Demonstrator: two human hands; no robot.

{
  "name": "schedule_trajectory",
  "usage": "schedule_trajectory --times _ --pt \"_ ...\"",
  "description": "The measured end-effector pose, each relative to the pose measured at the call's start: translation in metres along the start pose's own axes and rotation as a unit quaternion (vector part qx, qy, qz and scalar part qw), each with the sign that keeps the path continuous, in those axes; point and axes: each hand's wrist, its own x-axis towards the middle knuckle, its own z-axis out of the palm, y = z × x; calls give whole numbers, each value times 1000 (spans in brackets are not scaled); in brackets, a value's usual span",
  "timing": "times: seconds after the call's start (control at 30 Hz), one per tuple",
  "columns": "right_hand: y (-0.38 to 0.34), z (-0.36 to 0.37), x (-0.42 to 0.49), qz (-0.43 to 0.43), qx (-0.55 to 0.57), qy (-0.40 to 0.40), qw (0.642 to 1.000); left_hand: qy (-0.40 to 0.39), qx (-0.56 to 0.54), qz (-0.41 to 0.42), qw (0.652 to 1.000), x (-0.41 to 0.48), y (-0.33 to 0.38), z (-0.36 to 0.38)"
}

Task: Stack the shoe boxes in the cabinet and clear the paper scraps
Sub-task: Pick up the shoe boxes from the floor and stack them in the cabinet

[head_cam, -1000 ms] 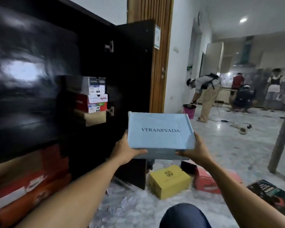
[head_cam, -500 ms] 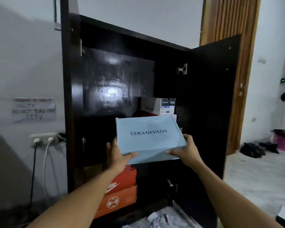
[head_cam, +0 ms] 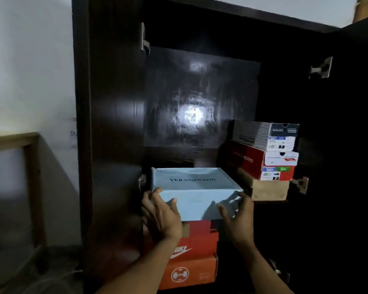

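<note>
Pale-blue box (head_cam: 194, 193) gripped at both front corners, left hand (head_cam: 160, 217) and right hand (head_cam: 238, 217) spread wide, steadying it atop the red box (head_cam: 197, 240) inside the cabinet (head_cam: 115, 124).

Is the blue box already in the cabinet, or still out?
In. The blue box sits on the red box inside the cabinet, with both hands at its front corners.

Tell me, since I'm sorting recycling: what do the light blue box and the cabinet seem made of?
Light blue box: probably matte paperboard; it has a flat printed lid and crisp folded edges. Cabinet: likely dark wood-grain laminate, glossy, since its back panel mirrors a light.
</note>
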Motion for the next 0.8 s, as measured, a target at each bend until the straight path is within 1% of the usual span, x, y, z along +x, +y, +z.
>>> schedule_trajectory --times 0.07,0.13,0.23,0.33,0.37,0.4,0.47,0.5,0.6,0.67,0.8 --pt "15 11 5 -36 -12 -17 999 11 11 21 1000 6 -9 13" --pt "26 20 16 -64 -22 -39 997 -4 49 39 998 9 -15 22" --pt "31 35 32 -48 -38 -78 995 -40 108 19 993 12 -17 35" --pt "34 52 43 -29 -67 -135 988 -45 104 3 994 21 -19 50" --pt "35 56 47 -20 -95 -152 984 -54 103 0 993 25 -20 56" --pt "34 60 51 -7 -146 -166 975 -63 108 1 992 29 -22 61" --pt "30 71 61 9 -270 -186 945 -85 117 4 989 37 -27 70" --pt "27 78 66 9 -298 -194 934 -99 121 2 988 41 -29 73" --pt "21 104 67 24 -308 -224 924 -127 139 -4 982 50 -34 81" --pt "19 124 59 28 -335 -235 912 -153 159 -18 975 59 -37 82" --pt "20 147 57 21 -439 -212 873 -217 178 -96 955 81 -37 83"
